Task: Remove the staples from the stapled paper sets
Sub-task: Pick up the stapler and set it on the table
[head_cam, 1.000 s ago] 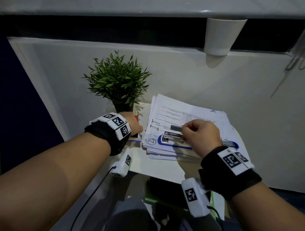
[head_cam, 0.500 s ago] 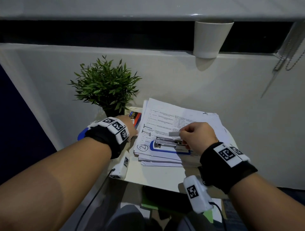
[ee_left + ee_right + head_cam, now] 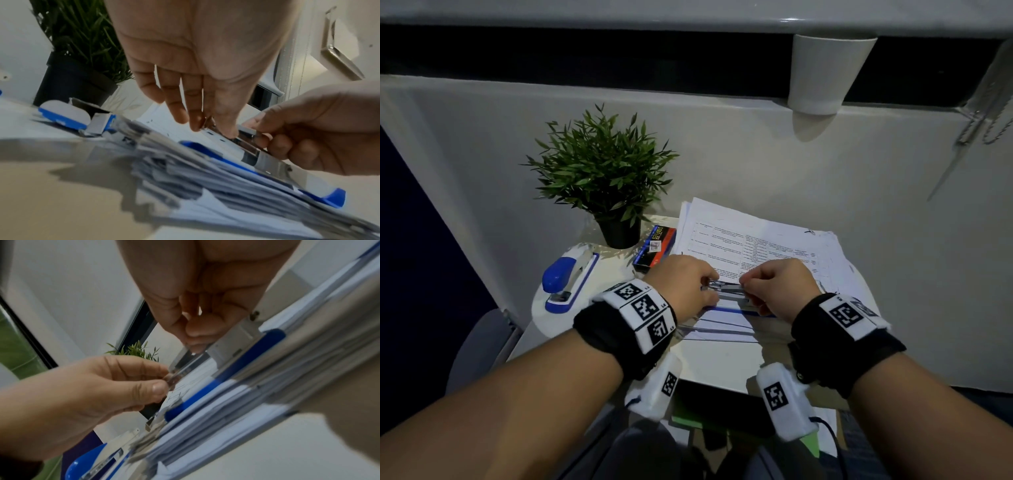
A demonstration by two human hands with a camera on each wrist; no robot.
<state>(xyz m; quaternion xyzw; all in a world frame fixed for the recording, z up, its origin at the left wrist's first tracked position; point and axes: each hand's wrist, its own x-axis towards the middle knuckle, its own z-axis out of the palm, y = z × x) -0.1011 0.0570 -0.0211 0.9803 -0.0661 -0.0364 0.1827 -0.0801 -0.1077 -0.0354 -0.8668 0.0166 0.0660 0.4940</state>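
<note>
A thick stack of printed papers [image 3: 756,240] lies on the small white table [image 3: 715,359]. On the stack lies a blue stapler [image 3: 729,310] folded open, its metal magazine [image 3: 726,286] facing up. My left hand [image 3: 710,284] pinches the magazine's left end. My right hand [image 3: 744,282] pinches a thin grey staple strip [image 3: 246,129] right at the magazine. The left wrist view shows the left hand [image 3: 213,129] and right hand [image 3: 259,134] meeting over the stapler [image 3: 216,155]. The right wrist view shows the right hand [image 3: 195,344], left hand [image 3: 166,381] and stapler [image 3: 236,368].
A second blue stapler [image 3: 566,277] lies at the table's left edge. A box of staples [image 3: 655,248] sits by a potted plant [image 3: 602,171] at the back left. A white cup [image 3: 822,68] hangs on the wall above. The wall stands close behind the papers.
My left hand set the second blue stapler down at the left and came right to the open stapler's magazine. My right hand stayed over the stapler with the grey strip.
</note>
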